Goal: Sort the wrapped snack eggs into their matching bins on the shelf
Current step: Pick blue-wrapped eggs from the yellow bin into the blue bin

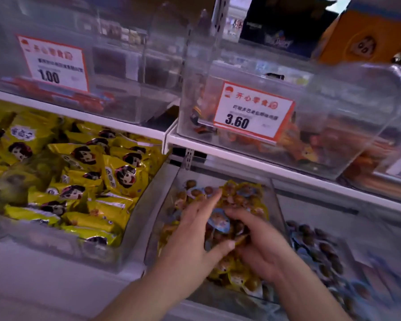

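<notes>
Both hands are inside the middle clear bin (pixel 277 200) on the lower shelf. It holds a mixed heap of yellow-wrapped snack eggs (pixel 239 278) and blue-wrapped ones. My left hand (pixel 190 235) lies over the heap with fingers stretched out and its thumb against a blue-wrapped egg pack (pixel 219 222). My right hand (pixel 259 242) curls its fingers round that blue pack and the eggs beside it. The bin to the right (pixel 320 249) holds blue-wrapped eggs only.
The bin at the left (pixel 63 172) is full of larger yellow packets with a cartoon face. On the shelf above stand two clear bins with price tags, 1.00 (pixel 53 63) and 3.60 (pixel 252 112). The upper shelf's white edge (pixel 241 156) overhangs the lower bins.
</notes>
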`<state>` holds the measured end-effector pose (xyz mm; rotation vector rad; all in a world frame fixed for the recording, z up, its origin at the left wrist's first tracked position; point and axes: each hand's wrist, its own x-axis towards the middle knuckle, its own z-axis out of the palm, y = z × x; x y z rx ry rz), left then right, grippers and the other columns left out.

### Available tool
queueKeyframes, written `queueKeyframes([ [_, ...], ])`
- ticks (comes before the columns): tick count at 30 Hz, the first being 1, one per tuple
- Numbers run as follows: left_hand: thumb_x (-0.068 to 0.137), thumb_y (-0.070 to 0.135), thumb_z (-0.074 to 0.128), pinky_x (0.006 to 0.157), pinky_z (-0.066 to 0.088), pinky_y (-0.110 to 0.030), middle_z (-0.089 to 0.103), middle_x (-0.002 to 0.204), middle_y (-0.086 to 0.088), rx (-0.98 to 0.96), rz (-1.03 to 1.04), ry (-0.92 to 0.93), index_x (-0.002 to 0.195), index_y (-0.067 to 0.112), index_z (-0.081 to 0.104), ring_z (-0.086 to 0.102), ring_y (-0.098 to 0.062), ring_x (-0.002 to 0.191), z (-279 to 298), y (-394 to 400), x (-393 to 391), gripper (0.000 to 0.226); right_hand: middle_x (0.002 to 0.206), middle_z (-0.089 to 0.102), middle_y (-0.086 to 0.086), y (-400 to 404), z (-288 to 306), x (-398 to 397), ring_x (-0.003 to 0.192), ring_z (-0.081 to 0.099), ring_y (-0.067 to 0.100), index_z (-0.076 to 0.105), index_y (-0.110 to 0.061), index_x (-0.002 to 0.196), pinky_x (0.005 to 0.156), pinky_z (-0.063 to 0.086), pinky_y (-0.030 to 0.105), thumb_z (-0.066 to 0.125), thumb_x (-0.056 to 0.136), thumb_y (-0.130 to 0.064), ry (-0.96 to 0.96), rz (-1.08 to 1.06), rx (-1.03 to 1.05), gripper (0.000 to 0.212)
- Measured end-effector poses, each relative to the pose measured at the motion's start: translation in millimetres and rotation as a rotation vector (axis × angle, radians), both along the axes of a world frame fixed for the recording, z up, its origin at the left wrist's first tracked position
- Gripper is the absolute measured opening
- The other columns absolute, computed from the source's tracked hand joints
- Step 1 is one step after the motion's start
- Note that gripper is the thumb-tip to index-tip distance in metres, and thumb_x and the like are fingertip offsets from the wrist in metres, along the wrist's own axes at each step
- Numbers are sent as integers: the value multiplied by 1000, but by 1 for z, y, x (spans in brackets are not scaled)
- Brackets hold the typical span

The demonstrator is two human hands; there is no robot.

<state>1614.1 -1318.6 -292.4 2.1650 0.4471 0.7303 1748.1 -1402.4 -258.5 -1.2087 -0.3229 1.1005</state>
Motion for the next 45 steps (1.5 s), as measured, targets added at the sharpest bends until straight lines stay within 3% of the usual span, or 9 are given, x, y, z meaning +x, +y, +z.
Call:
queueKeyframes([
  [6,83,5,71,94,38,-6,59,119,18,56,41,32,116,37,68,54,5,112,-13,14,13,46,88,71,18,-6,-2,5,74,69,28,68,-3,100,68,51,41,56,90,-18,114,-6,39,22],
  [13,89,18,70,87,50,-23,70,107,20,-104,176,-29,105,43,70,63,3,102,-9,28,14,29,114,67,30,-16,-12,18,94,67,32,53,-1,128,74,59,37,55,96,5,-105,-107,25,32],
  [20,88,44,60,82,55,-21,70,102,27,-112,241,-153,110,53,65,65,8,95,-1,16,16,25,89,73,-11,-16,0,21,71,68,8,63,-34,111,60,57,31,60,92,-4,-874,-290,-49,36],
  [24,92,44,56,85,54,-21,70,107,26,-115,284,-281,118,44,65,65,7,100,2,1,17,28,93,75,13,-18,8,3,69,71,24,63,-21,117,44,44,27,62,91,-10,-217,-196,34,28],
  [27,96,25,53,96,43,-12,59,125,30,56,215,-277,126,44,58,54,9,118,5,-15,19,37,110,75,12,-20,9,-18,91,73,24,75,-17,110,71,53,35,65,89,-35,168,77,108,29],
  [31,98,33,46,120,22,-31,25,148,42,122,58,-112,138,55,36,18,6,146,9,-28,23,47,117,74,6,-22,8,-26,113,69,22,73,-19,118,112,41,46,70,86,-44,67,5,134,41],
  [34,90,49,49,112,5,-14,6,146,53,-2,-42,-112,139,68,27,0,18,142,9,-34,21,58,105,76,7,-31,10,-12,90,74,20,67,-13,122,83,59,37,74,88,-24,37,-120,141,36],
  [37,87,64,47,111,23,-28,22,151,41,-153,-71,-134,140,65,32,14,14,143,7,-31,18,55,83,69,10,-47,16,14,59,61,18,65,-7,113,46,46,26,72,89,-18,-61,-225,188,27],
  [45,95,67,33,109,35,-32,33,144,39,232,-5,171,133,54,48,28,9,139,-7,-6,19,43,76,59,16,-85,-7,128,67,60,23,60,-8,106,62,47,35,65,95,-18,-328,-511,-74,16],
])
